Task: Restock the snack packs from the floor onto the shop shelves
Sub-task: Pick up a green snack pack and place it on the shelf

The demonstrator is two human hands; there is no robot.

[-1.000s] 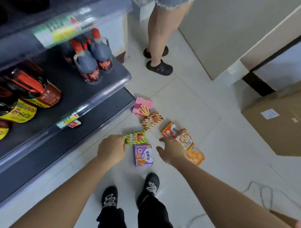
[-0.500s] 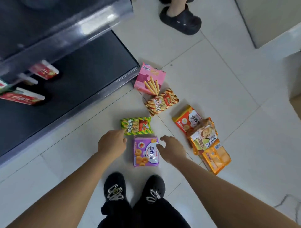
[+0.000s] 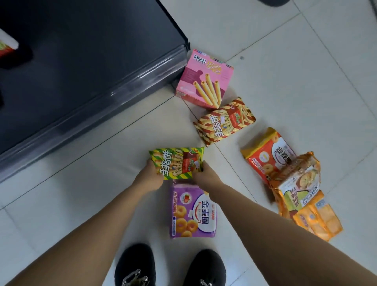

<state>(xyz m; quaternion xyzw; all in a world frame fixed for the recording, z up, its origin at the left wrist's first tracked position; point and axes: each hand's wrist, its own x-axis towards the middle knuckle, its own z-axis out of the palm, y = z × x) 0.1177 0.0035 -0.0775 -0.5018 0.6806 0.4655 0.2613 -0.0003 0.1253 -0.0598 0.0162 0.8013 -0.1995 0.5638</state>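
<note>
Several snack packs lie on the tiled floor. My left hand point(image 3: 150, 177) grips the left end of a green and yellow striped pack point(image 3: 177, 163), and my right hand point(image 3: 206, 177) pinches its right end. Just below it lies a purple ring-biscuit pack point(image 3: 189, 214). Further off are a pink wafer-roll box point(image 3: 205, 78), a red and yellow striped pack point(image 3: 224, 121), a red and orange pack point(image 3: 267, 154), an orange bag point(image 3: 295, 183) and an orange cracker pack point(image 3: 317, 221). The dark bottom shelf point(image 3: 85, 61) is at upper left.
The shelf's front rail point(image 3: 114, 100) runs diagonally just left of the packs. A small red and white item point(image 3: 6, 47) sits at the shelf's far left. My black shoes point(image 3: 134, 265) stand below the purple pack. Another person's dark shoe point(image 3: 273, 2) shows at the top edge.
The view has dropped closer to the floor. Both hands moved onto the green striped pack and took hold of its two ends; before, they hovered either side of the purple pack.
</note>
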